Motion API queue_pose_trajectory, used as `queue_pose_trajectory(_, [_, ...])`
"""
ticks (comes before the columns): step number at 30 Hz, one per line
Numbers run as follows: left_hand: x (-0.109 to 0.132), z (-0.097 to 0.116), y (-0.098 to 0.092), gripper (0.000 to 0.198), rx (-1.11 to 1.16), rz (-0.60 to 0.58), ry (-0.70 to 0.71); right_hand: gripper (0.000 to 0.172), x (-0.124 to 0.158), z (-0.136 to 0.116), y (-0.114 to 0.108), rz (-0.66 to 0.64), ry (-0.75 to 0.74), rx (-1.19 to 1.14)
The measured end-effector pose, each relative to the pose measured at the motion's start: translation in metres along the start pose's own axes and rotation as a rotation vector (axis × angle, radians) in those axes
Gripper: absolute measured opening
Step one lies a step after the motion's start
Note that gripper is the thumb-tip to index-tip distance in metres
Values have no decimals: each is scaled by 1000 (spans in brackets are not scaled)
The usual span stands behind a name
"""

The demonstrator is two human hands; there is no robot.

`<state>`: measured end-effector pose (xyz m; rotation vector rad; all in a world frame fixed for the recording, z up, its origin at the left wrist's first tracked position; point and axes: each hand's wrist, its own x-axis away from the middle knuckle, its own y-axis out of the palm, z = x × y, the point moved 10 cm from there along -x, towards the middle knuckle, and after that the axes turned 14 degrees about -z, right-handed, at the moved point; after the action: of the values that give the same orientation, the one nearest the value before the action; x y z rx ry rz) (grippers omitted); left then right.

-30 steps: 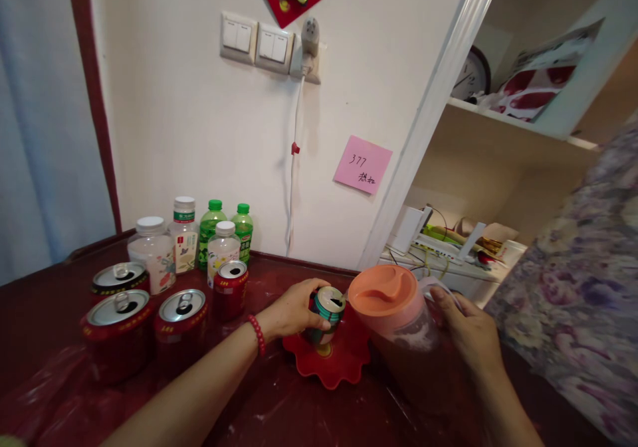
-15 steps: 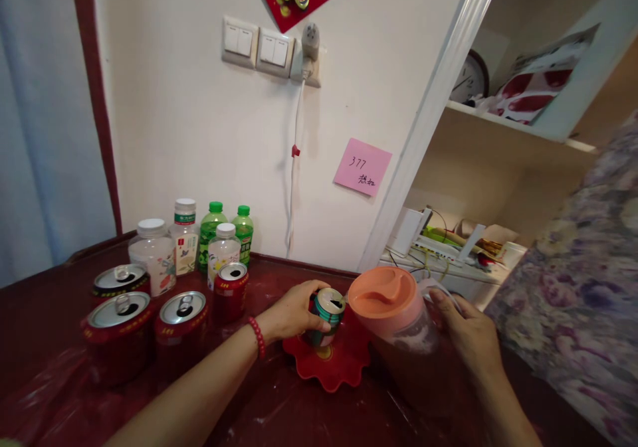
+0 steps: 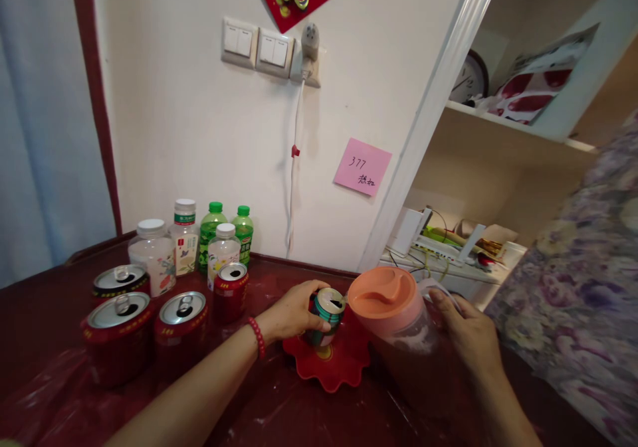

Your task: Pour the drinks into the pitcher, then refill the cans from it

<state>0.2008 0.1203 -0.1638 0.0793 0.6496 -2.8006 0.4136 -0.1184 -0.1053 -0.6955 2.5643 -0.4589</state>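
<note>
My left hand (image 3: 292, 313) is wrapped round a small green and red drink can (image 3: 325, 314) that stands open-topped on a red scalloped saucer (image 3: 329, 364). A red bead bracelet sits on that wrist. My right hand (image 3: 471, 341) grips the handle of a clear jug with an orange lid (image 3: 393, 307). The jug is tilted to the left, its spout just beside the can's opening.
Several opened red cans (image 3: 182, 321) and several plastic bottles (image 3: 222, 251) stand at the left on the dark red table (image 3: 299, 414). A white cabinet with cluttered shelves (image 3: 448, 251) is at the right. A floral-patterned cloth (image 3: 583, 287) fills the right edge.
The jug has tipped a little further toward the can. Both hands have stayed where they were.
</note>
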Motion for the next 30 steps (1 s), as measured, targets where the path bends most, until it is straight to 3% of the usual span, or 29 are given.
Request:
queue_pose_trajectory(9, [-1, 1, -1, 66, -1, -2, -9, 56, 4, -6, 1, 13, -13, -20])
queue_pose_trajectory(18, [0, 2, -1, 63, -6, 6, -4, 65, -10, 11, -1, -38, 46, 9])
queue_pose_trajectory(30, [1, 4, -1, 64, -17, 5, -14, 56, 1, -5, 0, 24, -32, -9])
